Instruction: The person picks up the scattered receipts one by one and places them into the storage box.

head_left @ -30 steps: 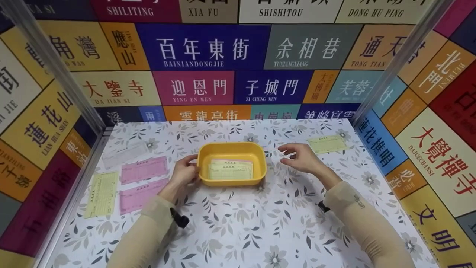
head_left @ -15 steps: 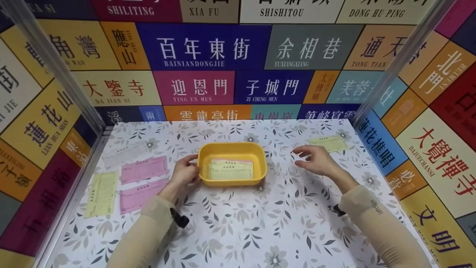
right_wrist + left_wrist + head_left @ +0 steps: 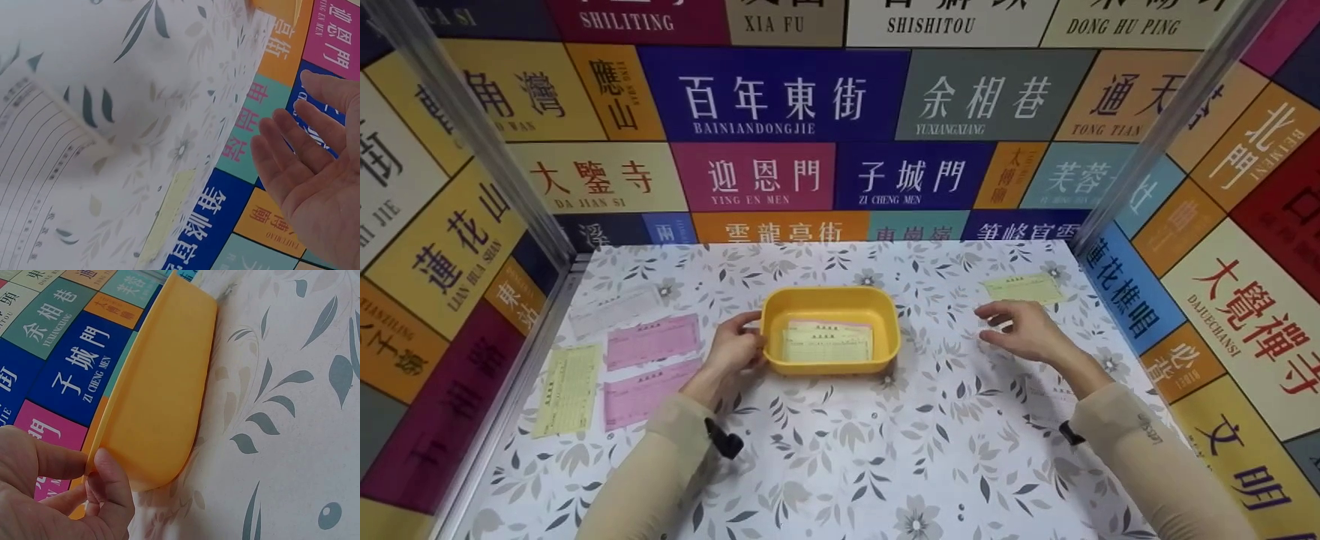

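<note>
My left hand (image 3: pixel 739 345) pinches the rim of a yellow plastic tub (image 3: pixel 831 368) at its left end. The left wrist view shows thumb and fingertips on either side of that rim. Inside the tub lie printed paper slips (image 3: pixel 826 346), a yellow-green one on top with pink showing behind it. To the right, my right hand (image 3: pixel 1024 330) hovers over the table, fingers loosely bent and holding nothing. Just beyond it lies a yellow slip (image 3: pixel 1026 287). A white slip (image 3: pixel 39 169) lies under the right wrist, partly hidden by the forearm in the head view.
Left of the tub lie two pink slips (image 3: pixel 652 341), a yellow slip (image 3: pixel 566 391) and a pale white slip (image 3: pixel 615 309). A floral cloth (image 3: pixel 840 465) covers the table. Panels printed with lettering (image 3: pixel 772 94) enclose the back and sides.
My right hand has moved right, away from the tub, towards the right side of the table. The white slip under its wrist has come into view. My left hand keeps its hold.
</note>
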The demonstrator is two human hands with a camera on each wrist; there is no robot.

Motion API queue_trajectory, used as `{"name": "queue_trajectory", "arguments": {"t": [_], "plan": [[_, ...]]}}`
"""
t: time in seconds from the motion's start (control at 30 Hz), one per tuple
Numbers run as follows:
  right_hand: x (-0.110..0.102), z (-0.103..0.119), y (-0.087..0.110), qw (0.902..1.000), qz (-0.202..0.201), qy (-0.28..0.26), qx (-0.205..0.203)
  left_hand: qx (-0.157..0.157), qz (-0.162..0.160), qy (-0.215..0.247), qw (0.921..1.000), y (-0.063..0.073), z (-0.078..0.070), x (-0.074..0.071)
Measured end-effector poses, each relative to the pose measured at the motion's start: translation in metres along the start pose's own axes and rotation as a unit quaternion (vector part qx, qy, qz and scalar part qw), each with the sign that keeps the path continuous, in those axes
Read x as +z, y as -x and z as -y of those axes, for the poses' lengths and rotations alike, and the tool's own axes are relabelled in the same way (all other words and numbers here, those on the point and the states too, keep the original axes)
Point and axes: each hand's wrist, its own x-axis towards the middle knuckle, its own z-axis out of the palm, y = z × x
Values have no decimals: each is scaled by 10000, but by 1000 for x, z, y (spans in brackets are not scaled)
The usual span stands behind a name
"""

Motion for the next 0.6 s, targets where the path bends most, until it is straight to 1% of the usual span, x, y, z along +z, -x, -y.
{"name": "queue_trajectory", "arguments": {"t": [0.3,0.43,0.6], "plan": [[-18,-16,22,9991,162,300,258,-13,-39,-105,9999,1,-1,0],[-26,-22,32,9988,192,287,359,-55,-66,-92,9999,1,-1,0],[-37,-32,45,9988,131,308,366,-97,-58,-47,9999,0,-1,1]]}}
